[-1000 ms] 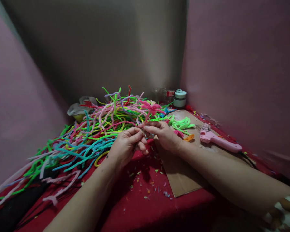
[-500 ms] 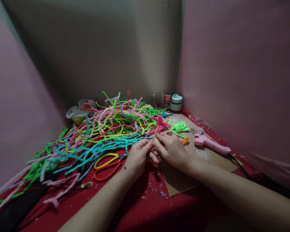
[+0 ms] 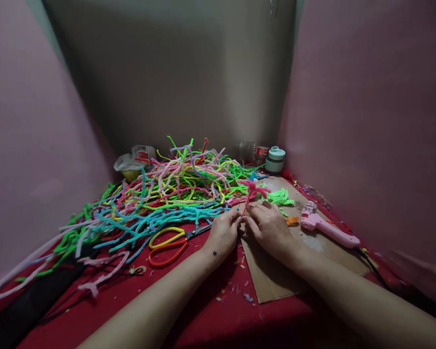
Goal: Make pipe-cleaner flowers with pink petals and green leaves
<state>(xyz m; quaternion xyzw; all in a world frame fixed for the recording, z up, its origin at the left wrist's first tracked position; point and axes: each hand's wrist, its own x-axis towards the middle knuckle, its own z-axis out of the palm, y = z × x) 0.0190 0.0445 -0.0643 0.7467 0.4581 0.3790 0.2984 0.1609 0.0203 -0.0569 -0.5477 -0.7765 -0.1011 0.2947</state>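
Observation:
A pink pipe-cleaner flower stands upright between my hands, its petals spread at the top of a fuzzy stem. Fingers of my left hand pinch the lower stem. My right hand is closed around the same stem from the other side, its fingertips touching those of the left. The stem's lower end is hidden behind my fingers. Just left of my left hand lie scissors with one yellow and one red handle, the blade tips partly behind that hand.
A large heap of colourful pipe cleaners covers the back left. On the right, a pink hot glue gun lies on cardboard near green pipe-cleaner pieces. A pale green lidded bottle stands at the back. Scraps dot the red cloth.
The flower has turned, so its petals now appear more from the side. Both hands remain closed on the stem. The whole view has shifted slightly, moving things rightward in the picture.

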